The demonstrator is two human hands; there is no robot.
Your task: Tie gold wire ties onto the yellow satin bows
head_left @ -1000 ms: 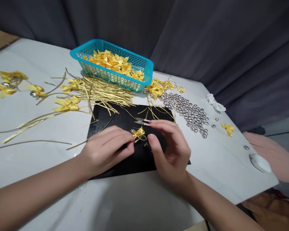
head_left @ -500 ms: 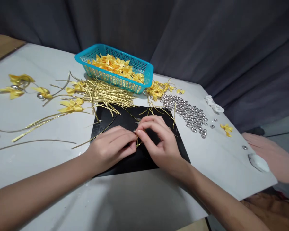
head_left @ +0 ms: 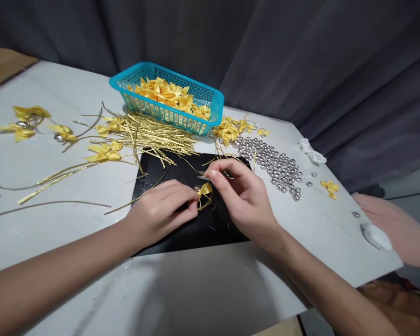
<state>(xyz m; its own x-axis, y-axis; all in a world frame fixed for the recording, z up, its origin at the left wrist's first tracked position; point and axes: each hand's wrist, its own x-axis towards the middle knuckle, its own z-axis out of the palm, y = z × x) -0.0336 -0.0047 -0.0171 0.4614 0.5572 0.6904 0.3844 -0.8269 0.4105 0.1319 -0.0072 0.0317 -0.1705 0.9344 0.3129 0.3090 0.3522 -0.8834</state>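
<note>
Two bare forearms reach in from the near side of a white bench (head_left: 322, 238), slanting toward each other over a black mat (head_left: 196, 235). The left hand (head_left: 164, 210) is low over the mat's left half, back of the hand up, wrist nearly straight, fingers curled together; its grip is closed in a pinch on a small yellow ribbon flower (head_left: 205, 189) with a silver bead and a loop of gold cord, which pokes out past the fingertips above the mat's middle. The right hand (head_left: 243, 198) is slightly farther from the near edge, tilted thumb-side up, index finger arched; its thumb and fingertips nearly meet, and whether they have hold of anything cannot be told. A pointed metal blade (head_left: 202, 177) shows just beside those fingertips. Toward the bench's far edge, gold cords (head_left: 157, 133) lie beside a teal basket (head_left: 216, 111), and silver beads (head_left: 278, 168) spread toward the right edge.
</note>
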